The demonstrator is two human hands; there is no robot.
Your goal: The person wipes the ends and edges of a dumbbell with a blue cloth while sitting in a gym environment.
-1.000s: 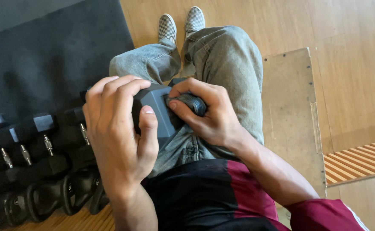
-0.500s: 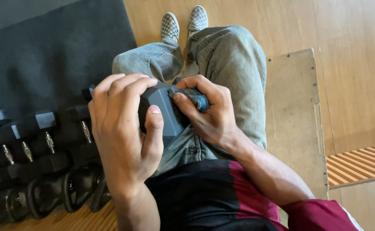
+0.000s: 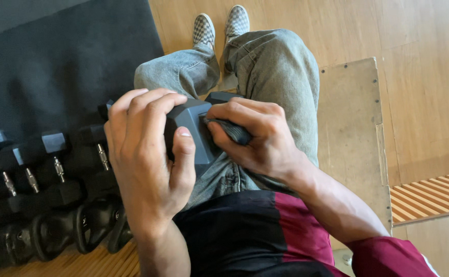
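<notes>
Two hands seen on one dark grey dumbbell (image 3: 196, 128), rested on lap over grey jeans (image 3: 276, 77). Left hand (image 3: 145, 154) wrapped round dumbbell's left part, thumb laid on flat end face. Right hand (image 3: 258, 138) closed on small blue-grey cloth (image 3: 235, 131), cloth pressed to same end face, right side. More dark dumbbells (image 3: 35, 174) lined up on black mat (image 3: 55, 61), left of person.

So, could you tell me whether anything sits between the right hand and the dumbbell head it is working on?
Yes: a folded dark cloth lies between the right hand and the grey dumbbell head, pinched under its fingers against the face. The left hand grips the dumbbell directly, with nothing visible between.
</notes>
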